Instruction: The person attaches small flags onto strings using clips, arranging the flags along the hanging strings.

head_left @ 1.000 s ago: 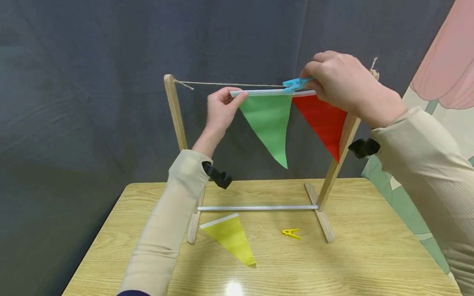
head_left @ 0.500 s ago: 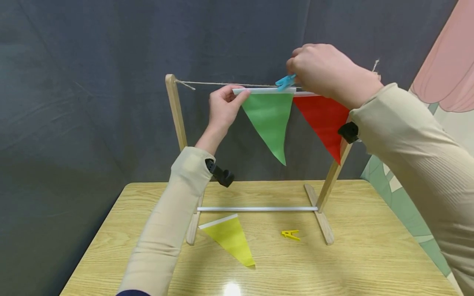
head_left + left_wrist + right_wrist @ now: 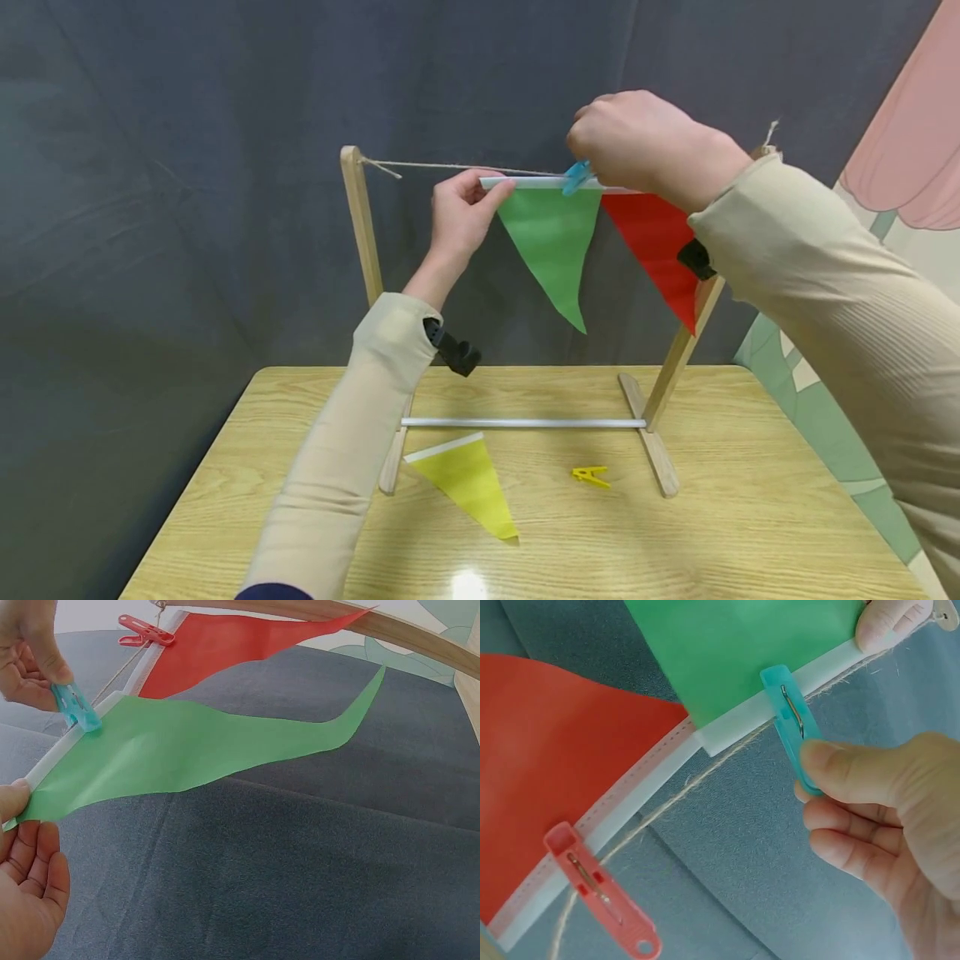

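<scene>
My left hand (image 3: 461, 212) pinches the left end of the white top band of a green pennant (image 3: 553, 242), held up at the twine (image 3: 442, 166). My right hand (image 3: 637, 142) pinches a blue clothespin (image 3: 789, 724) between thumb and fingers. In the right wrist view its nose lies across the white band, near the band's right end, with the twine passing behind. Beside it a red pennant (image 3: 656, 250) hangs from the twine, held by a red clothespin (image 3: 600, 889). The left wrist view also shows that red clothespin (image 3: 144, 631).
A wooden frame (image 3: 362, 225) stands on the table (image 3: 720, 500), with the twine strung between its posts and a white bar (image 3: 525, 423) low down. A yellow pennant (image 3: 468, 487) and a yellow clothespin (image 3: 591, 476) lie on the tabletop. A dark curtain (image 3: 187, 208) hangs behind.
My right hand has moved left along the green pennant's band with the blue clothespin, which has turned more upright. My left hand keeps its pinch and has shifted slightly right in view.
</scene>
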{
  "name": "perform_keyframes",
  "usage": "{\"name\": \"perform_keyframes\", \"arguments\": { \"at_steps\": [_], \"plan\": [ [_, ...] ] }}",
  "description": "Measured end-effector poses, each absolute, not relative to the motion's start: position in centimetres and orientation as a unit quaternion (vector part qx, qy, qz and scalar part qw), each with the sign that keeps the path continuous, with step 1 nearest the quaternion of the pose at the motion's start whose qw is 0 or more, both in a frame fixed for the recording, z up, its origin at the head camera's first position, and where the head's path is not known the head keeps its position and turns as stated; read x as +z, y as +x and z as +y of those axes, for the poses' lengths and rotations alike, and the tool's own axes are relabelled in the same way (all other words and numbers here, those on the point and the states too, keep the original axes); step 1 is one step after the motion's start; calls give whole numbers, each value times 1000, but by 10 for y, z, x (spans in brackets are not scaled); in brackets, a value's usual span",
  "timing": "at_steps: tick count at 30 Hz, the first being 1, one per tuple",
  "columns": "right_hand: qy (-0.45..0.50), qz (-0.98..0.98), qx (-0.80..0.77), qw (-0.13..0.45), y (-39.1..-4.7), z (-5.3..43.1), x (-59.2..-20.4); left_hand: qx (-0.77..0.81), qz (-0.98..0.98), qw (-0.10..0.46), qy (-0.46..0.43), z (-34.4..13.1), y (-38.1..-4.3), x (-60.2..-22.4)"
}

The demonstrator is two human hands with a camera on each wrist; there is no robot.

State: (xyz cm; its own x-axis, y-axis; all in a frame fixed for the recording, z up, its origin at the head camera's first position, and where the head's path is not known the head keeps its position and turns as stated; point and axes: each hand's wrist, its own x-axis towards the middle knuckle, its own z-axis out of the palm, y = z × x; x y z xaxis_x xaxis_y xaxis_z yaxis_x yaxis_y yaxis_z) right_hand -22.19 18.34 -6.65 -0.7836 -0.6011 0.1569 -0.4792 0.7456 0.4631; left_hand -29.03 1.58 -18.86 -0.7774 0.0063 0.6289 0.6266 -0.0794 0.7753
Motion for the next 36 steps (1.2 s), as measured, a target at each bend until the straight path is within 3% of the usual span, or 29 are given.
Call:
{"name": "perform_keyframes", "arguments": {
  "at_steps": [13, 27, 36],
  "plan": [
    [277, -931, -204, 122, -224, 178, -66, -683, -642, 232, -260, 19, -291, -188],
    [311, -933, -43, 173, -224, 198, -77, -706, -628, 217, -247, 18, -292, -191],
    [297, -939, 9, 171, -231, 204, -85, -708, -633, 200, -241, 11, -297, -200]
  ]
}}
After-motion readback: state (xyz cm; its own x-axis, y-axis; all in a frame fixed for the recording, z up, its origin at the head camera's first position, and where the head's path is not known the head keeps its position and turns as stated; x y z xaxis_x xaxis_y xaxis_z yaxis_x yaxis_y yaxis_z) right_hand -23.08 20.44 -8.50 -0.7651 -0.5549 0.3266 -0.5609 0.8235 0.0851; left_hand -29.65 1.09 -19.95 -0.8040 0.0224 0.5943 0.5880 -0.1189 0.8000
